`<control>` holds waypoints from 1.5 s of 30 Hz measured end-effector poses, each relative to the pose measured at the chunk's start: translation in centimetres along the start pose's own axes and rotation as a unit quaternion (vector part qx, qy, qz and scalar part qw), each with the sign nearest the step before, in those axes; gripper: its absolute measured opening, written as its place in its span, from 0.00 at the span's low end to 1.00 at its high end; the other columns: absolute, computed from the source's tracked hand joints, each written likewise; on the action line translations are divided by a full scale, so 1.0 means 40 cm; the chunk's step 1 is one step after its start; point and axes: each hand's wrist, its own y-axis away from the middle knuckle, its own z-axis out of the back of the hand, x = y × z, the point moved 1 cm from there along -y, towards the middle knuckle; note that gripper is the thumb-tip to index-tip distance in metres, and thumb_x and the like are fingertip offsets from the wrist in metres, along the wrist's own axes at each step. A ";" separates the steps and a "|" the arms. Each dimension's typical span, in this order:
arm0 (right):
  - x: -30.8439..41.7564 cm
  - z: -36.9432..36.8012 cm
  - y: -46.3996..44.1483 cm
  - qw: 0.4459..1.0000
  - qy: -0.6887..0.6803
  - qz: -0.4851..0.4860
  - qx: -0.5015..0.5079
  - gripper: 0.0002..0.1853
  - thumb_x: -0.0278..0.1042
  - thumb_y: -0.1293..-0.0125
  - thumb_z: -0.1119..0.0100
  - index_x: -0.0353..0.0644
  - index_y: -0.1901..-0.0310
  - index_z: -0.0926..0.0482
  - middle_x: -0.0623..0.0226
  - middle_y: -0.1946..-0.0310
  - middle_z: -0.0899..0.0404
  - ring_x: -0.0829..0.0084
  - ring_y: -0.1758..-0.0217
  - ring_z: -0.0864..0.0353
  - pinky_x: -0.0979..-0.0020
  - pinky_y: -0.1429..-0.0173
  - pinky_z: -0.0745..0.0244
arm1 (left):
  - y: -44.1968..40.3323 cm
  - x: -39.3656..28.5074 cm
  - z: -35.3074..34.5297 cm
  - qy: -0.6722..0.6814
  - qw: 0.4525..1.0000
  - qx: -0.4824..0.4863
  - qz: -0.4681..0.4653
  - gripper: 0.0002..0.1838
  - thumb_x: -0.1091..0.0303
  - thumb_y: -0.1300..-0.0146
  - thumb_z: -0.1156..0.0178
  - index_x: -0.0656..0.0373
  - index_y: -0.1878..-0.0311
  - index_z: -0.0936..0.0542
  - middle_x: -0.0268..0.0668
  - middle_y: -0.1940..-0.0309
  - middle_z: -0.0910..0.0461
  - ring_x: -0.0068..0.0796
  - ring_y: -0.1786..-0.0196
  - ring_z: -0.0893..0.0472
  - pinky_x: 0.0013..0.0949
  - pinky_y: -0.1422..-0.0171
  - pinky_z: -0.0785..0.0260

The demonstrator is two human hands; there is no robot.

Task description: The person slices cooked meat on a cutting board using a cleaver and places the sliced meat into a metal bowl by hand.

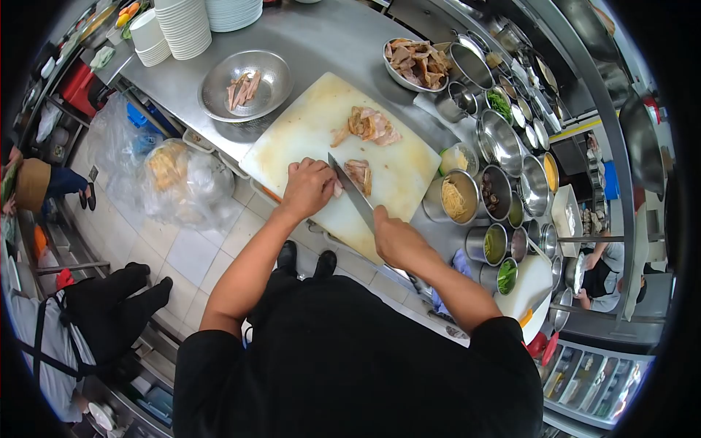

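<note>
My right hand (400, 241) is wrapped round the handle of a kitchen knife (356, 196), its blade pointing away from me across the white cutting board (292, 139). On the board left of the blade, my left hand (309, 190) presses down with curled fingers on a pale piece of meat (337, 188), mostly hidden under the fingertips. Just right of the blade lies a browned meat chunk (358, 175). Farther up the board is a larger heap of cut meat (372, 125).
A steel bowl (272, 102) with meat strips stands at the back left, near stacked white bowls (182, 29). Another bowl (394, 71) is heaped with meat. Steel containers (438, 201) of ingredients line the right. Another person's dark-clothed legs (120, 299) show at lower left.
</note>
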 end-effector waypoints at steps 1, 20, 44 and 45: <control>-0.003 -0.023 -0.017 1.000 -0.006 0.001 -0.019 0.10 0.22 0.32 0.57 0.29 0.50 0.36 0.29 0.64 0.19 0.34 0.59 0.16 0.41 0.52 0.24 | 0.000 0.000 0.003 0.002 1.000 0.015 0.005 0.04 0.70 0.42 0.34 0.51 0.62 0.15 0.30 0.60 0.17 0.37 0.50 0.22 0.44 0.47 0.39; 0.003 -0.024 -0.007 1.000 -0.002 -0.008 -0.007 0.11 0.23 0.31 0.57 0.29 0.49 0.35 0.30 0.63 0.18 0.33 0.56 0.16 0.41 0.48 0.25 | 0.022 0.014 0.014 0.018 0.999 -0.034 -0.027 0.05 0.72 0.42 0.33 0.55 0.62 0.16 0.34 0.59 0.19 0.41 0.48 0.24 0.44 0.43 0.37; -0.038 -0.046 -0.010 0.992 -0.095 0.026 -0.079 0.14 0.37 0.22 0.58 0.30 0.52 0.37 0.30 0.69 0.20 0.30 0.62 0.20 0.38 0.53 0.28 | 0.051 0.122 0.112 0.134 0.989 -0.060 0.015 0.11 0.78 0.39 0.40 0.61 0.54 0.20 0.44 0.54 0.21 0.48 0.49 0.24 0.42 0.40 0.31; -0.029 -0.040 0.000 0.989 -0.117 0.025 -0.090 0.14 0.37 0.22 0.57 0.31 0.51 0.37 0.30 0.69 0.20 0.29 0.62 0.20 0.38 0.52 0.28 | 0.053 0.122 0.121 0.132 0.989 -0.060 0.016 0.11 0.78 0.39 0.40 0.61 0.54 0.20 0.44 0.54 0.21 0.48 0.49 0.24 0.42 0.40 0.31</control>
